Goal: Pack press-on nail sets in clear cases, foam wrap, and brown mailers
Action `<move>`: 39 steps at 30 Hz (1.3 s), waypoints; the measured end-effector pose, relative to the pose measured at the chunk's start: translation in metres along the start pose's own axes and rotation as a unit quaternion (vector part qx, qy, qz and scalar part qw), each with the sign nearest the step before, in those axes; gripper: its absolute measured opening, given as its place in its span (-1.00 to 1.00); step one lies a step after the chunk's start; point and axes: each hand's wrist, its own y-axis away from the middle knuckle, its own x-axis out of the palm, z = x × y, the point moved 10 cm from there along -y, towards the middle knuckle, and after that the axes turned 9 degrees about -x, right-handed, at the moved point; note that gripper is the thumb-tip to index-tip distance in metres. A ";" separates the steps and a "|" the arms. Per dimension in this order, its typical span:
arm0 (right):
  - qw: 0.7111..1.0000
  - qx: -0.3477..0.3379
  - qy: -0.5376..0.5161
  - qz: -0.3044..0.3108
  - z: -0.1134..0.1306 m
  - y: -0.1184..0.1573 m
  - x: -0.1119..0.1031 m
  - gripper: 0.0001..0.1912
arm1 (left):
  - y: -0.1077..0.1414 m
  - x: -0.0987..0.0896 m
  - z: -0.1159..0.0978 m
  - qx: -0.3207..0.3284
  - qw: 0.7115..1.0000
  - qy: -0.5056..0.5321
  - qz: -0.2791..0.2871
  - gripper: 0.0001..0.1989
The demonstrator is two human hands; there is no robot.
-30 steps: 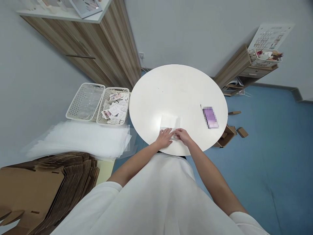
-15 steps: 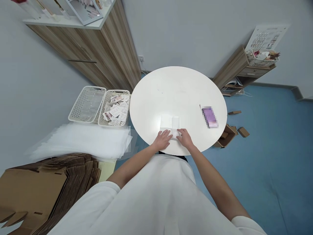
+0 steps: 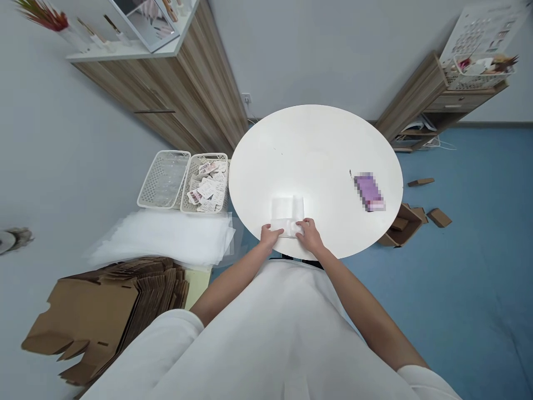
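Observation:
A thin, translucent white sheet lies partly folded near the front edge of the round white table. Its right side is turned over in a strip, and the lower part forms a band across the front. My left hand grips the left end of that band, thumb lying on top. At the right end, my right hand holds the band with thumb and fingers curled. Whether anything is wrapped inside cannot be made out.
Left of the table are a basket of printed cards, another white basket, a pile of white sheets and stacked flat cardboard. A pixelated purple item lies at the table's right. An open carton stands on the floor.
My left hand has gone from lying flat on the sheet to gripping the band's left end. My right hand has shifted slightly toward me. The view has turned a little.

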 end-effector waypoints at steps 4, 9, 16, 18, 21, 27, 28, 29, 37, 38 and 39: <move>1.000 -0.001 -0.018 0.009 0.002 0.003 0.008 -0.59 | -0.003 -0.006 -0.005 0.012 0.999 -0.026 0.031 -0.74; 0.999 -0.004 -0.032 0.016 0.000 0.001 0.008 -0.60 | 0.001 -0.006 -0.019 0.074 0.994 -0.070 0.037 -0.80; 0.999 0.002 -0.042 0.009 0.000 0.001 0.006 -0.60 | 0.002 -0.007 -0.017 0.058 0.997 -0.043 0.015 -0.48; 0.999 0.007 -0.044 0.006 0.000 0.000 0.006 -0.60 | 0.003 0.000 -0.018 0.061 0.996 -0.038 0.050 -0.63; 0.999 0.020 -0.043 0.001 0.001 -0.002 0.007 -0.60 | 0.008 0.012 -0.031 0.121 0.988 -0.076 0.064 -0.84; 0.996 0.027 -0.088 0.005 0.000 -0.008 0.005 -0.61 | 0.035 0.046 -0.057 0.252 0.942 -0.215 0.050 -0.75; 0.993 0.036 -0.116 0.002 -0.002 -0.008 0.004 -0.63 | 0.040 0.052 -0.058 0.269 0.931 -0.240 0.051 -0.71; 0.988 0.047 -0.147 -0.002 -0.004 -0.008 0.003 -0.66 | 0.046 0.057 -0.059 0.284 0.921 -0.262 0.052 -0.67; 0.989 0.098 -0.107 -0.037 -0.010 -0.010 0.002 -0.78 | 0.081 0.066 -0.055 0.403 0.845 -0.336 0.098 -0.66; 0.990 0.092 -0.099 -0.038 -0.010 -0.011 0.002 -0.79 | 0.078 0.059 -0.057 0.403 0.853 -0.320 0.087 -0.65; 0.991 0.085 -0.096 -0.036 -0.009 -0.012 0.003 -0.80 | 0.074 0.050 -0.060 0.401 0.861 -0.305 0.065 -0.63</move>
